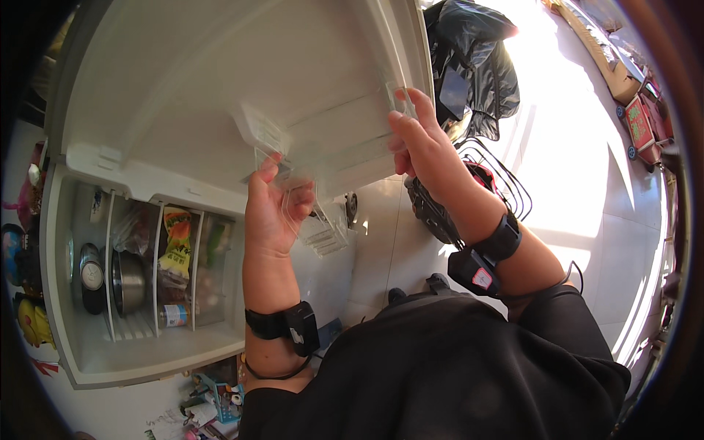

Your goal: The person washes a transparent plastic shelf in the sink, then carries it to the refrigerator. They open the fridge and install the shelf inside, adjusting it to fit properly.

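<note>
A clear plastic door shelf bin (345, 158) is held between my two hands in front of the open white refrigerator door (191, 66). Around its left end, my left hand (277, 198) is closed, fingers curled at the transparent side wall. My right hand (422, 143) grips the opposite end, thumb and fingers pinching the clear edge. The bin looks tilted, and no contents show in it. Part of its outline blends into the pale door behind. Whether it touches the door's moulded white bracket (257, 132) I cannot tell.
Inside the refrigerator compartment (154, 352) are a metal pot (130, 282), a yellow package (176, 249), a small jar (174, 315) and a dark item with a round dial (92, 277). Black bags (477, 66) and a wheeled, wire-framed item (455, 198) stand right of the door.
</note>
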Available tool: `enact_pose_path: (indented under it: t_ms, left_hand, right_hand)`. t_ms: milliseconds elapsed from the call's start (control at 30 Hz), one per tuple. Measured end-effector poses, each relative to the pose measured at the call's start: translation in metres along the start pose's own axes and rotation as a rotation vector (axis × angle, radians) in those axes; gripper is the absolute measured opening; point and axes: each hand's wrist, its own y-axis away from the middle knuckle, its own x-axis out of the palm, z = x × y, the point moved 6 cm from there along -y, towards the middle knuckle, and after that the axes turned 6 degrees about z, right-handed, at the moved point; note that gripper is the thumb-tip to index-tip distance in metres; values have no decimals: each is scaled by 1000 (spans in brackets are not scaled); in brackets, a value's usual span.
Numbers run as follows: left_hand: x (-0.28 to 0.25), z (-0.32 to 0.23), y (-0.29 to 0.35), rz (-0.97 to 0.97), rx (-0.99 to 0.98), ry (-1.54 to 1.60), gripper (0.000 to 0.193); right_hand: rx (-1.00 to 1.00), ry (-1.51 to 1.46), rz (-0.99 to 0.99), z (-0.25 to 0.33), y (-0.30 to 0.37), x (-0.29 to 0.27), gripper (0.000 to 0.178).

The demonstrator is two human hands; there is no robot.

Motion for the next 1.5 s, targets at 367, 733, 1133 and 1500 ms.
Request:
enact_pose_path:
  t_ms: [367,733,1133,1500]
  left_hand:
    - [0,6,6,-9,6,-144,47]
    - [0,15,19,107,38,-183,64]
    - [-4,23,13,151,40,-163,56]
    - [3,-4,14,171,86,-245,66]
  right_hand:
    - [5,151,71,-4,0,-7,56]
    - [142,74,28,-13,0,-11,36]
    - [-18,285,72,2,12,-8,40]
    - [-215,475,-32,25,-2,-9,69]
